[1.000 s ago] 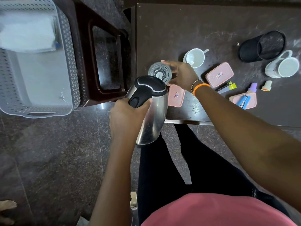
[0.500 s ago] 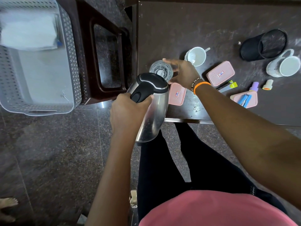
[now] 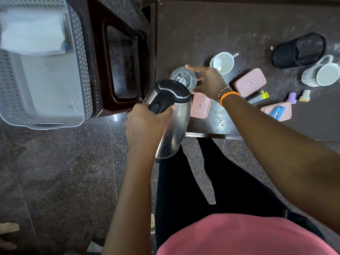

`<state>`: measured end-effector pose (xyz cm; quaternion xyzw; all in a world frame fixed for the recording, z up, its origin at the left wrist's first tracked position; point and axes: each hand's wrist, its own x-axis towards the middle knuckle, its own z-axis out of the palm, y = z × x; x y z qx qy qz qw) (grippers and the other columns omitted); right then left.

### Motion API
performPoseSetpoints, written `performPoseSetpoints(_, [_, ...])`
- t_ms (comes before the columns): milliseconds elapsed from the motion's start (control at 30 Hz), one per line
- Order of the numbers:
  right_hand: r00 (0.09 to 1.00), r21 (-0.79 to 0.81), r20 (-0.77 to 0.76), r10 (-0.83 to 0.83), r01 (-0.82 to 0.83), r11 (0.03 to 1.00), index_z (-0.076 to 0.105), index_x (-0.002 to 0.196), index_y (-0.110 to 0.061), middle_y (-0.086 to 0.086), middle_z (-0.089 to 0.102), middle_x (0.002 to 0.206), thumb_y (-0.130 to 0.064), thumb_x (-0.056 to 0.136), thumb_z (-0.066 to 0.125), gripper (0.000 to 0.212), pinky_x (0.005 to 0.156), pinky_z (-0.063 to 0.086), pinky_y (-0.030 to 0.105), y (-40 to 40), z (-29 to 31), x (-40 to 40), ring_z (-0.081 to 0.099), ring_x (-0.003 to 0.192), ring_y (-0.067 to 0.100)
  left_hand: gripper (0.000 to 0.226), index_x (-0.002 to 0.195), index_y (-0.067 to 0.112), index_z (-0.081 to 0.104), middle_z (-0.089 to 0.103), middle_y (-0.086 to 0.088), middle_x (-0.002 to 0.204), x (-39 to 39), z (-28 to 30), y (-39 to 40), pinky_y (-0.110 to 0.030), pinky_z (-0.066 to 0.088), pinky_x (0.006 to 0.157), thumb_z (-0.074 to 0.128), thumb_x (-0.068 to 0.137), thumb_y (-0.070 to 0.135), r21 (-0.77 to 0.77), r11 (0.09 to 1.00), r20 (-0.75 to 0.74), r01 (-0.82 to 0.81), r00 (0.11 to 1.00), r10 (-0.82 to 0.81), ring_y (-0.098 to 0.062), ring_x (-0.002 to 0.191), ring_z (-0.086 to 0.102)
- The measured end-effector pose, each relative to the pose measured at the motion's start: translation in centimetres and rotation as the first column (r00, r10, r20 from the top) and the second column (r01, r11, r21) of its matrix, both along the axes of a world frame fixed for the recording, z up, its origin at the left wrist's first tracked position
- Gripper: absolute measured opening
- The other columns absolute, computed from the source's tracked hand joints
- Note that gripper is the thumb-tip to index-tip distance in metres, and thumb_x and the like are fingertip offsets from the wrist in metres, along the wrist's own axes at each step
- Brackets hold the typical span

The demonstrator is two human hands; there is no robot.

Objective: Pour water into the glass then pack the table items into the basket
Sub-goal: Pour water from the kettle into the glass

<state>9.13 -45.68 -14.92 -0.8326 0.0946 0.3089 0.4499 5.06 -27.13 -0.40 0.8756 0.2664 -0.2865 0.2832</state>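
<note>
kettle (image 3: pixel 171 115): steel body, black lid and handle; tipped forward, spout end over the glass rim, held off the worktop edge.
glass (image 3: pixel 183 78): clear, upright on the worktop (image 3: pixel 220 30), near its left front corner.
basket (image 3: pixel 82 70): pale grey, perforated walls, on a dark stool left of the worktop; white folded item inside at far end.
pink boxes: three, lidded, flat on the worktop, right of the glass.

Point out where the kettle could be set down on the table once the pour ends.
The dark table is bare along its far side, beyond the white cup and left of the black mesh holder. The near edge is crowded: glass, pink boxes, markers. The left hand grips the kettle; the right hand holds the glass.
</note>
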Motion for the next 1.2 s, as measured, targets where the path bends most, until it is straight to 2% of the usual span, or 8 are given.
performPoseSetpoints(133, [1.000,-0.010,0.015,0.015,-0.015,1.000,0.053,0.130,-0.019,0.000,0.061,0.130,0.008,0.061,0.075,0.077,0.083,0.047,0.013,-0.05,0.02,0.01,0.064,0.104,0.014,0.037,0.067,0.018,0.058,0.061,0.006,0.066,0.08,0.16,0.05,-0.026,0.044,0.057,0.072,0.067,0.053,0.002,1.000,0.001,0.010,1.000,-0.010,-0.014,0.064,0.059])
performPoseSetpoints(233, [1.000,-0.021,0.014,0.019,-0.019,1.000,0.053,0.129,-0.021,-0.001,0.061,0.129,0.006,0.061,0.077,0.077,0.082,0.044,0.010,-0.08,0.02,-0.04,0.064,0.102,0.012,0.038,0.068,0.017,0.059,0.061,0.006,0.065,0.13,0.22,0.07,-0.025,0.043,0.055,0.073,0.067,0.053,0.005,1.000,-0.004,0.013,1.000,-0.013,-0.012,0.063,0.059])
performPoseSetpoints(567, [1.000,-0.008,0.012,0.006,-0.006,1.000,0.052,0.130,-0.022,0.000,0.060,0.130,0.007,0.060,0.075,0.079,0.091,0.050,0.023,-0.12,-0.36,-0.13,0.065,0.104,0.015,0.037,0.065,0.018,0.058,0.060,0.008,0.063,0.16,0.21,0.43,-0.023,0.040,0.052,0.073,0.067,0.052,-0.004,1.000,0.000,0.008,1.000,-0.008,-0.008,0.062,0.058])
performPoseSetpoints(800, [1.000,0.022,0.004,-0.022,0.022,1.000,0.052,0.129,-0.021,0.001,0.061,0.130,0.009,0.060,0.075,0.079,0.092,0.053,0.030,-0.08,-0.40,-0.29,0.065,0.104,0.018,0.039,0.060,0.017,0.055,0.058,0.007,0.059,0.22,0.25,0.34,-0.023,0.037,0.049,0.074,0.067,0.051,0.007,1.000,-0.007,0.006,1.000,-0.006,-0.010,0.059,0.057])
performPoseSetpoints(1000, [0.999,0.044,-0.018,-0.041,0.042,0.998,0.052,0.130,-0.021,0.001,0.060,0.130,0.012,0.060,0.073,0.080,0.093,0.055,0.039,-0.04,-0.58,-0.30,0.066,0.104,0.019,0.038,0.065,0.016,0.057,0.059,0.006,0.061,0.29,0.17,0.39,-0.022,0.036,0.049,0.073,0.067,0.051,0.006,1.000,-0.002,0.013,1.000,-0.013,-0.009,0.060,0.057])
performPoseSetpoints(1200, [1.000,0.039,-0.012,-0.019,0.020,0.999,0.051,0.131,-0.019,0.002,0.057,0.134,0.011,0.059,0.076,0.082,0.093,0.054,0.042,-0.15,-0.68,-0.31,0.065,0.105,0.022,0.039,0.058,0.019,0.052,0.055,0.009,0.056,0.28,0.11,0.56,-0.022,0.033,0.047,0.074,0.067,0.051,-0.001,1.000,-0.003,0.016,1.000,-0.016,-0.008,0.054,0.054])
